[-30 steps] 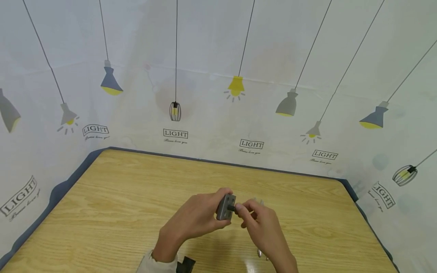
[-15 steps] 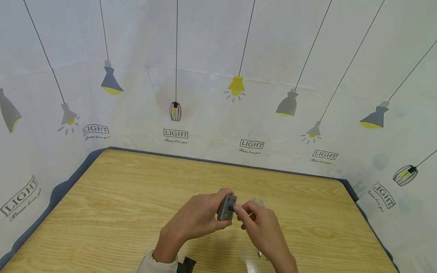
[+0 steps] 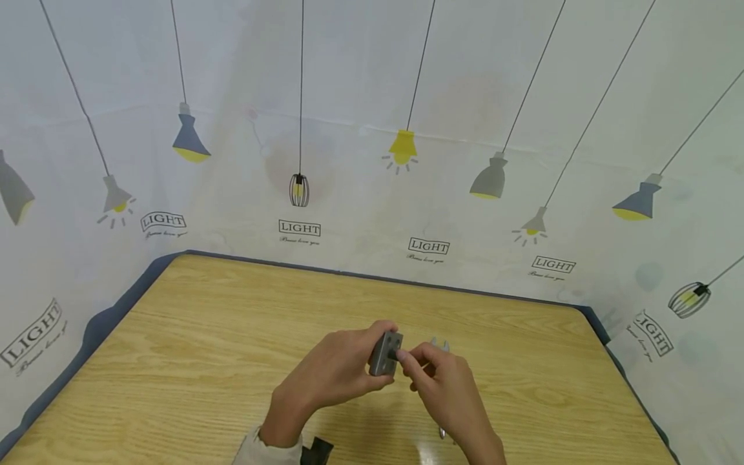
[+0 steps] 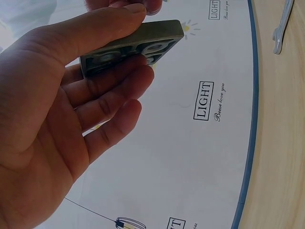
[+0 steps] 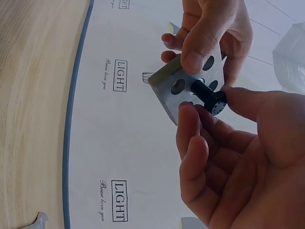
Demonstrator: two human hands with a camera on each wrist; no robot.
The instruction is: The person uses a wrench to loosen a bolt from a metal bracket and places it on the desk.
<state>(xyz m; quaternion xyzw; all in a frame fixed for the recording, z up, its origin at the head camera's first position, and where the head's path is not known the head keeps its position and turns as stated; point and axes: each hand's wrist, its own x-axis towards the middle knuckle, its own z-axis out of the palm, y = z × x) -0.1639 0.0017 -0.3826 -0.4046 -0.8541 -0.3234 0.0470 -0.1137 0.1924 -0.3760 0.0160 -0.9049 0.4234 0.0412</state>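
Left hand (image 3: 334,374) grips metal plate (image 5: 188,88); right hand (image 3: 444,387) pinches black bolt (image 5: 207,95), seated in a plate hole. Threading step, I'd judge; next needs steady turning, plate square.

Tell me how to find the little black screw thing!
Look at the wooden table and find the two hands above its near middle. The left hand holds a flat grey metal block with round holes. The black bolt sticks out of one hole, pinched by the right hand; it is the only black, knurled-headed piece there.
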